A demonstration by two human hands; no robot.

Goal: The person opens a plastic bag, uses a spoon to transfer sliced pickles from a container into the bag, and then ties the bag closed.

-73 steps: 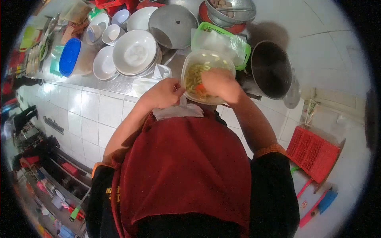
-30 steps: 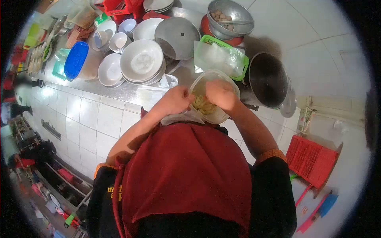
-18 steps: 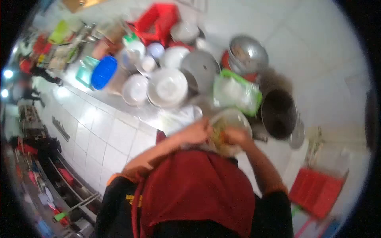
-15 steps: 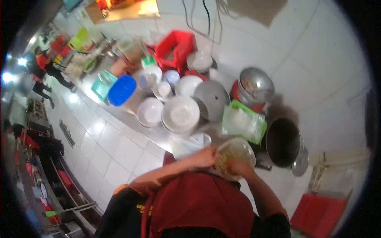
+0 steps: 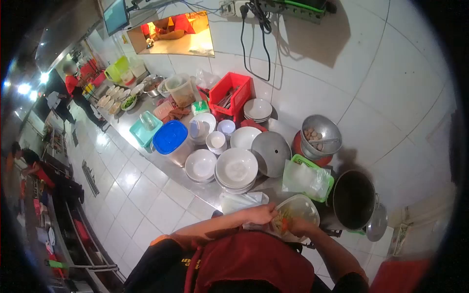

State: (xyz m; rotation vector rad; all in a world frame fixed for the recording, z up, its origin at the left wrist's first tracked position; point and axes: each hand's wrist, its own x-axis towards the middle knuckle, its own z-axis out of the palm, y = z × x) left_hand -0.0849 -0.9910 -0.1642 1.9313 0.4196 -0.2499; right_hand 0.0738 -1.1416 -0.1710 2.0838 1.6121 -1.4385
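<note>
A whitish, translucent plastic tub [image 5: 309, 207] is at the table's front edge, close to my apron. Pale and orange food shreds [image 5: 283, 219], looking like cut vegetables, lie in it. My left hand [image 5: 264, 214] is closed on the tub's left rim. Inside the tub, my right hand [image 5: 300, 227] has its fingers bent down and closed among the shreds; the fingertips are partly hidden. White plastic bags [image 5: 242, 201] lie just beyond my left hand. A green tray [image 5: 308, 178] lined with clear plastic stands behind the tub.
Stacked white bowls [image 5: 237, 168], a grey metal lid [image 5: 271, 154] and a blue-lidded container [image 5: 170, 137] crowd the steel table. A metal bowl of round pieces [image 5: 320, 136] stands behind. To the right is a deep dark pot [image 5: 354, 200]. Other people are at the far left.
The camera view has tilted up, so the table sits lower in the picture and more wall shows. My left hand stays at the tub's rim; my right hand stays inside it.
</note>
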